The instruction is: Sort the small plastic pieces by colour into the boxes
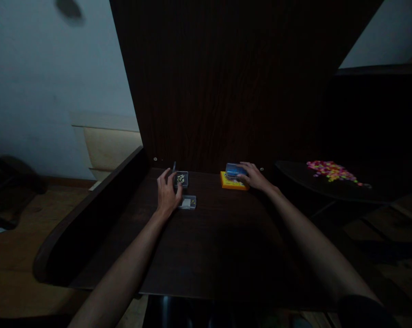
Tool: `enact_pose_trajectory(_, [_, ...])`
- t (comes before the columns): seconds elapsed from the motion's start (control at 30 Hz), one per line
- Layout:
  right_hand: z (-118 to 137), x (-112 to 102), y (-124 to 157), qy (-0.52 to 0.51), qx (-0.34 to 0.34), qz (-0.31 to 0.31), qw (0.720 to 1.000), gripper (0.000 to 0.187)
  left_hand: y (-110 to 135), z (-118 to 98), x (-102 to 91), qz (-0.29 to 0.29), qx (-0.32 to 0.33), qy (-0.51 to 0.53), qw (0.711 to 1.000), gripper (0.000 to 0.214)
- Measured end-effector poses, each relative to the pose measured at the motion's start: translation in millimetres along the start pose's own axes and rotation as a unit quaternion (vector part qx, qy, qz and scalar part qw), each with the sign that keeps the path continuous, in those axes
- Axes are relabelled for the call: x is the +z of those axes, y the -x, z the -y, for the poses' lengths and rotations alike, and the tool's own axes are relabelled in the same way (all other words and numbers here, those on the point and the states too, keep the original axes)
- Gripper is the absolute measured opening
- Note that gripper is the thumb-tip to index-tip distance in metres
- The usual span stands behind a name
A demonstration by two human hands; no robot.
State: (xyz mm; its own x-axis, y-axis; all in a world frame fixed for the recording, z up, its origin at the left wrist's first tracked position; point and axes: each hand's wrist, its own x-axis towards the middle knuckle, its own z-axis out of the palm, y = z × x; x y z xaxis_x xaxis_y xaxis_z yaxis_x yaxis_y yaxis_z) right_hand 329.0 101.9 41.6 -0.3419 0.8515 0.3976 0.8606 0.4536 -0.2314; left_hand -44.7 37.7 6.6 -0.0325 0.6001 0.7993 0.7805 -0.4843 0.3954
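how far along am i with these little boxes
Likely early. Done: one tray holds a few pale bits. In hand: left hand touches that tray, right hand rests on the blue box atop the orange box. Left: the coloured pile lies apart, untouched.

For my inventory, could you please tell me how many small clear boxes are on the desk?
3. One box with pale bits at the left hand's fingertips, a second box beside its thumb, a bluish box under the right hand on an orange box. Darkness may hide others.
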Motion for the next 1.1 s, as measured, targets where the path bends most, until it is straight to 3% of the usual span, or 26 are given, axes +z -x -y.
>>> enact_pose_trajectory(0.4, [-12.4,12.0,10.0,-0.015,0.024,-0.035,0.999,0.045,-1.2,9.7,4.4,-0.005,-0.065,0.035,0.997,0.033])
enact_pose_trajectory(0.57, [-9.8,19.2,13.7,-0.053,0.033,-0.051,0.997,0.054,-2.9,11.4,4.5,-0.005,-0.100,0.054,0.994,0.035])
enact_pose_trajectory(0.73, [-6.9,25.4,15.3,-0.064,0.036,-0.071,0.995,0.054,-3.2,11.8,4.4,0.009,-0.094,0.056,0.994,0.035])
enact_pose_trajectory(1.1, [-3.1,25.1,14.6,-0.063,0.033,-0.055,0.996,0.055,-3.6,9.9,4.7,0.021,-0.081,0.065,0.994,0.034])
